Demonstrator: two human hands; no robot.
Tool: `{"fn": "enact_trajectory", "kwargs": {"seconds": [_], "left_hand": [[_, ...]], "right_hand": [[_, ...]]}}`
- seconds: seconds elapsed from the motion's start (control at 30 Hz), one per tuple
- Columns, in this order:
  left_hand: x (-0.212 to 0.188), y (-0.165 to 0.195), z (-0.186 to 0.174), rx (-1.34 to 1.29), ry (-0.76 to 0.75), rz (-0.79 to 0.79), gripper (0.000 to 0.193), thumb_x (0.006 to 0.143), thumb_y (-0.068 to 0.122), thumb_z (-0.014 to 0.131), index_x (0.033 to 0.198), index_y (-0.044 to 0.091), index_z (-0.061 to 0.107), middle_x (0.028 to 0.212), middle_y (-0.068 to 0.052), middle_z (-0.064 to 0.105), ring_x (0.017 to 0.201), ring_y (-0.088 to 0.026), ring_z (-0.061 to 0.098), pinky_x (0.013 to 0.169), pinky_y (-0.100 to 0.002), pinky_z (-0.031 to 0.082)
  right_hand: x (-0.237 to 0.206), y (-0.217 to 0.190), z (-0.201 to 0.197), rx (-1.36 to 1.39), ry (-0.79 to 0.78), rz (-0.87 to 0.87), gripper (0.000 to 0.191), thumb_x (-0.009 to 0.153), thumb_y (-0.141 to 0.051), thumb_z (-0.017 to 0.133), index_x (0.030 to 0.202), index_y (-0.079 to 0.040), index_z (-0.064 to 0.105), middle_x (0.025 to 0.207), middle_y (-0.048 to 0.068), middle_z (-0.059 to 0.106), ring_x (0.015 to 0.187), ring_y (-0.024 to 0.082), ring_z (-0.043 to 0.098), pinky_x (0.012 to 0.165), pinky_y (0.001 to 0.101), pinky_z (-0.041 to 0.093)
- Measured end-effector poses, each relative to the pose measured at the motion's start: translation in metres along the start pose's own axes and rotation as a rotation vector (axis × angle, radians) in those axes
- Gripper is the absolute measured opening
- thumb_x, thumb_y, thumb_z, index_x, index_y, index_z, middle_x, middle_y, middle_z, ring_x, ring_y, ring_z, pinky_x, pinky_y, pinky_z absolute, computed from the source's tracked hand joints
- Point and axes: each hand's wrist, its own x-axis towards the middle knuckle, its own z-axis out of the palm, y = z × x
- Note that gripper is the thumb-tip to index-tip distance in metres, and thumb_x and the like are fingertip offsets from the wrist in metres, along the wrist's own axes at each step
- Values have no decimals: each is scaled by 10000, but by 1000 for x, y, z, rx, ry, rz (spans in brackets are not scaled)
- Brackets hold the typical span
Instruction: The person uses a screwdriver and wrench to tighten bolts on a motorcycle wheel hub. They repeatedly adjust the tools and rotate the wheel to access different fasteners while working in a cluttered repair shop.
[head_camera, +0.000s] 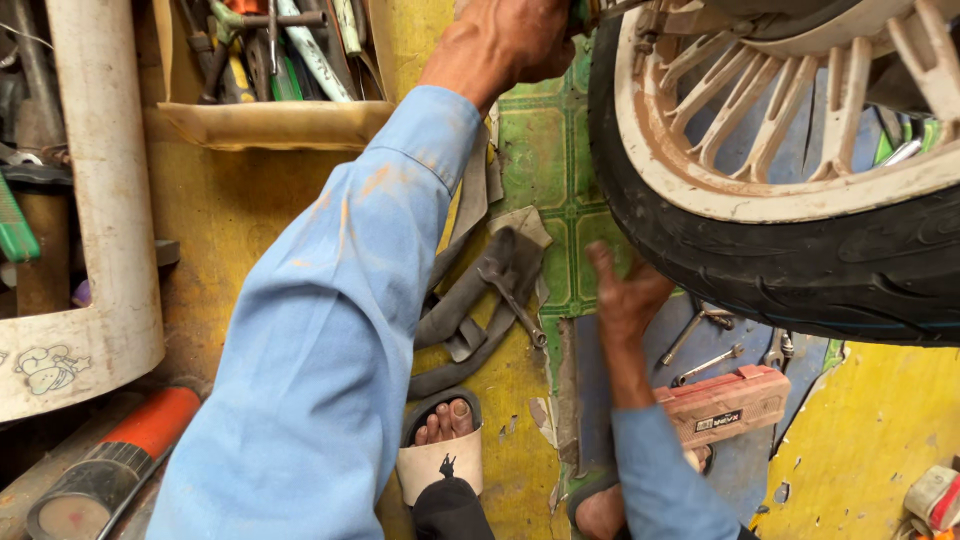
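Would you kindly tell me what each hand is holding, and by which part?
The right hand presses the wheel's black tyre at its lower tread. The left hand reaches near the hub; its grip is hidden.

The left arm, in a light-blue sleeve, stretches up and forward, its hand (505, 40) curled closed at the wheel's upper left edge; what the grip holds is hidden. The right forearm rises from lower down, the right hand (625, 295) spread with fingers pressed flat against the tyre's lower left.
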Motion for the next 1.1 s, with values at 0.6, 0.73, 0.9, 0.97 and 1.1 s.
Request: {"fn": "enact_trajectory", "kwargs": {"seconds": [0.6, 0.73, 0.9, 0.97, 1.1], "left_hand": [[4, -1, 2, -51, -23, -16, 118, 729, 26, 723, 843, 18, 750, 750, -242, 694, 647, -400, 691, 560, -485, 557], [5, 1, 0, -58, -39, -57, 140, 703, 44, 734, 839, 16, 749, 754, -252, 691, 670, -411, 695, 562, -487, 560], [5, -7, 13, -81, -113, -80, 158, 775, 106, 761, 901, 14, 738, 799, -204, 709, 667, -338, 699, 605, -449, 576], [6, -11, 19, -118, -103, -60, 269, 770, 220, 821, 915, 15, 725, 788, -162, 698, 650, -303, 680, 603, -446, 568], [-1, -18, 21, -307, -303, -177, 385, 847, 438, 786, 972, 79, 720, 767, -63, 660, 672, -246, 632, 654, -420, 559]], "right_hand": [[28, -17, -4, -519, -36, -118, 522, 936, -185, 916, 1371, -63, 655, 1379, 57, 694, 1278, 219, 649, 1186, 400, 469], [28, -14, -7, -603, -46, -208, 528, 925, -206, 892, 1361, -35, 647, 1389, 83, 667, 1330, 246, 587, 1212, 432, 378], [28, -17, -8, -719, -93, -251, 458, 944, -193, 889, 1335, -56, 693, 1379, 53, 691, 1352, 223, 582, 1234, 419, 361], [29, -17, -8, -652, -87, -221, 472, 953, -200, 876, 1356, -62, 674, 1407, 63, 670, 1362, 226, 574, 1232, 415, 372], [27, -13, -9, -637, -80, -248, 536, 939, -199, 873, 1392, -54, 627, 1406, 80, 663, 1365, 248, 564, 1233, 448, 347]]}}
